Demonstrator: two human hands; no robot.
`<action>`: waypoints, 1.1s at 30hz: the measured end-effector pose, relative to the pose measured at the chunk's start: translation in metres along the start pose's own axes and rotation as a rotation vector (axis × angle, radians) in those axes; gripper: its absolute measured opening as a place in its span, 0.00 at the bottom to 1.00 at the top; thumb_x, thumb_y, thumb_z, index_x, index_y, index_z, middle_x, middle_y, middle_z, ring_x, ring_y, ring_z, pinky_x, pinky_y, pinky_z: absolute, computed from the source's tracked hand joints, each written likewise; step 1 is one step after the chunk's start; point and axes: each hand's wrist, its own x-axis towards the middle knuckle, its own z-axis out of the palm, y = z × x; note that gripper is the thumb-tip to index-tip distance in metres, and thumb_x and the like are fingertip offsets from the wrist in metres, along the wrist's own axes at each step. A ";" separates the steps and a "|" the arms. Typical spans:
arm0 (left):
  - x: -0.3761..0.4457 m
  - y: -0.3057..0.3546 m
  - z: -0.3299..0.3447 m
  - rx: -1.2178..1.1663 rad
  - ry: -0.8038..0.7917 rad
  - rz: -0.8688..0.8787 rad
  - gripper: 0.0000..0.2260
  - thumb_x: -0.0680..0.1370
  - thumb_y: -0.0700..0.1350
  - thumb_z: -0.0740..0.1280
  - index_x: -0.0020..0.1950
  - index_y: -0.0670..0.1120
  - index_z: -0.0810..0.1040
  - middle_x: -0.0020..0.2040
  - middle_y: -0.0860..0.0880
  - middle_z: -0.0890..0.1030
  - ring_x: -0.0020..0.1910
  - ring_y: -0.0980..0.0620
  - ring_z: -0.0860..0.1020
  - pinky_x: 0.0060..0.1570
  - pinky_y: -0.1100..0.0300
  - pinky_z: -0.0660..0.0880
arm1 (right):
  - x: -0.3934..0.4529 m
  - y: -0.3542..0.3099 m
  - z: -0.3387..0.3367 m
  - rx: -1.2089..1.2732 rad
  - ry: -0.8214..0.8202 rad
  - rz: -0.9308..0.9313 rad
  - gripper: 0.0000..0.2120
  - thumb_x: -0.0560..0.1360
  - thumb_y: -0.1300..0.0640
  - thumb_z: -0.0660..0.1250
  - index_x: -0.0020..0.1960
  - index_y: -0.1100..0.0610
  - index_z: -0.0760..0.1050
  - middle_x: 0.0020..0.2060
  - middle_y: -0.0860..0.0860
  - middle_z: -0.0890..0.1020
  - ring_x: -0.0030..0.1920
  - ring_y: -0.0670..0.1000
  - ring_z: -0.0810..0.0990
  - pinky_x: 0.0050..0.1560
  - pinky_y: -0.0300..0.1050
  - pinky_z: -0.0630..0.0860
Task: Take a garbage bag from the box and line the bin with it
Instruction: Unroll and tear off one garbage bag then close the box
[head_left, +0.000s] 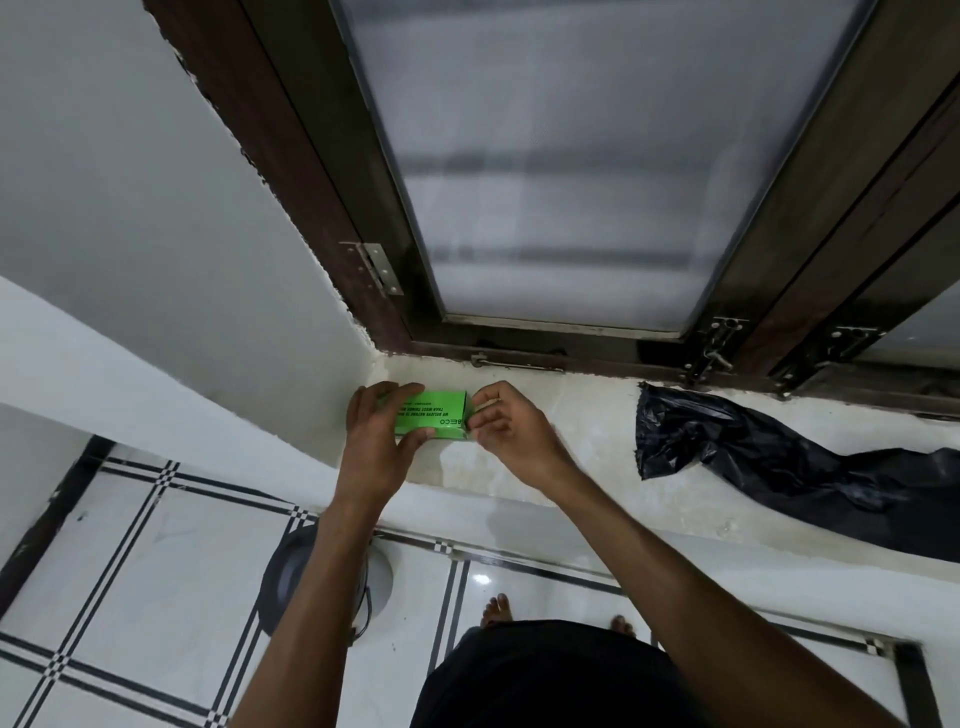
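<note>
A small green box with black print lies on the pale stone window ledge. My left hand grips its left part, thumb below and fingers over the top. At the box's right end my right hand has its fingertips pinched on the end flap. A crumpled black garbage bag is spread on the ledge to the right, apart from both hands. Below the ledge on the floor stands the round bin, grey inside with a white rim, partly hidden behind my left forearm.
A frosted window in a dark wooden frame rises behind the ledge, with latches at its lower right. White wall stands to the left. My bare feet rest on the white tiled floor with black lines.
</note>
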 end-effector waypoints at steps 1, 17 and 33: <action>0.000 0.000 0.000 -0.004 -0.001 0.005 0.23 0.72 0.44 0.76 0.66 0.47 0.78 0.61 0.40 0.76 0.61 0.37 0.72 0.64 0.44 0.70 | 0.003 0.000 0.001 -0.006 0.001 0.006 0.12 0.74 0.68 0.69 0.54 0.56 0.75 0.45 0.53 0.83 0.44 0.48 0.82 0.48 0.40 0.79; -0.002 0.009 0.004 -0.004 0.058 -0.012 0.22 0.72 0.43 0.76 0.65 0.46 0.78 0.61 0.41 0.75 0.62 0.39 0.71 0.61 0.50 0.69 | 0.003 0.002 0.003 -0.101 -0.031 -0.052 0.12 0.73 0.72 0.64 0.48 0.57 0.71 0.44 0.57 0.82 0.41 0.48 0.80 0.46 0.44 0.78; -0.006 0.009 0.011 -0.013 -0.001 -0.015 0.22 0.75 0.43 0.72 0.69 0.47 0.74 0.68 0.42 0.72 0.71 0.36 0.65 0.70 0.41 0.65 | -0.009 0.006 -0.001 0.001 -0.041 0.045 0.26 0.69 0.79 0.55 0.58 0.57 0.73 0.48 0.54 0.84 0.51 0.46 0.81 0.46 0.29 0.73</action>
